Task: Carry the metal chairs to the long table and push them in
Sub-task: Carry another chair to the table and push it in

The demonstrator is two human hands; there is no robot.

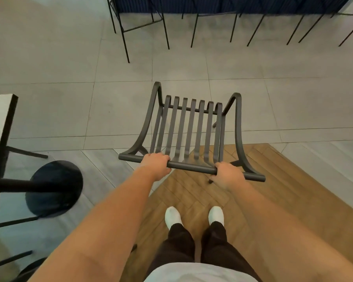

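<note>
A dark grey metal chair [189,127] with a slatted seat and curved armrests is right in front of me, seen from above and behind. Both of my hands grip the round top bar of its backrest. My left hand [156,164] holds the bar left of centre and my right hand [227,176] holds it right of centre. The chair's legs are mostly hidden under the seat, so I cannot tell whether they touch the floor. My feet stand on the wooden floor just behind it.
A small table [0,127] with a round black base [54,188] stands close on my left. Thin black stool legs [143,27] and a dark blue counter front [232,4] run along the far side. Grey tiled floor lies between the chair and those legs.
</note>
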